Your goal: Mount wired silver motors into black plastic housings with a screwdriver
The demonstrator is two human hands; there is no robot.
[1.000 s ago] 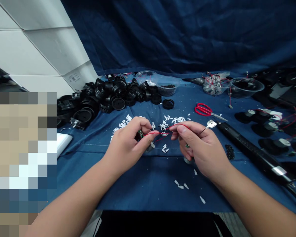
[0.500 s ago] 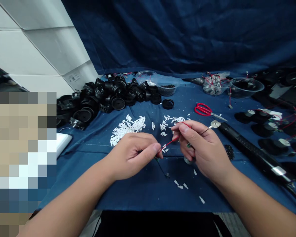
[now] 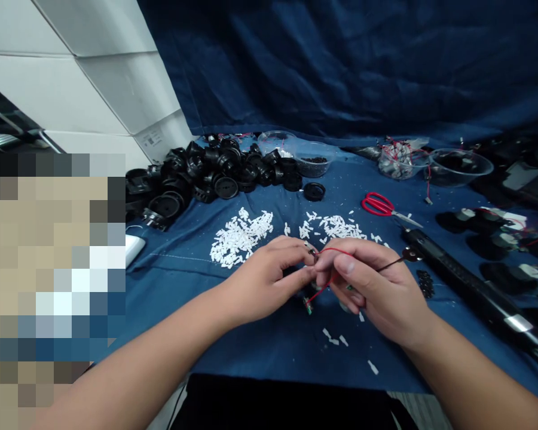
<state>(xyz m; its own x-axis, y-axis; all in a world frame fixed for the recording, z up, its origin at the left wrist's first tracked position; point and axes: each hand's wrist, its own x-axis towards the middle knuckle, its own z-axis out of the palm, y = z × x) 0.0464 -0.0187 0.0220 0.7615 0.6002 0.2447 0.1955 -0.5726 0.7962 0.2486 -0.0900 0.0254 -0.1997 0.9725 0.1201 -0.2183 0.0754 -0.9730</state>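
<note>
My left hand (image 3: 269, 279) is closed in a pinch, its fingertips meeting my right hand's at the end of a thin red wire (image 3: 334, 249). A small dark and silver piece (image 3: 312, 252) shows at those left fingertips. My right hand (image 3: 376, 286) is closed with the red wire between thumb and fingers. Below the fingers dangles a small green circuit board (image 3: 308, 307) on a red strand. Behind the right hand, a dark lead ends in a small round disc (image 3: 412, 254). The fingers partly hide what they grip.
White connector sleeves lie in a left pile (image 3: 240, 236) and a right pile (image 3: 341, 228). Red-handled scissors (image 3: 377, 204) and a black electric screwdriver (image 3: 468, 278) lie right. Black plastic housings (image 3: 226, 186) are heaped behind. A clear tub (image 3: 459, 167) stands back right.
My left hand has moved right, up to my right hand's fingertips. The green board now hangs below the fingers. The disc behind my right hand has turned. The view has shifted slightly.
</note>
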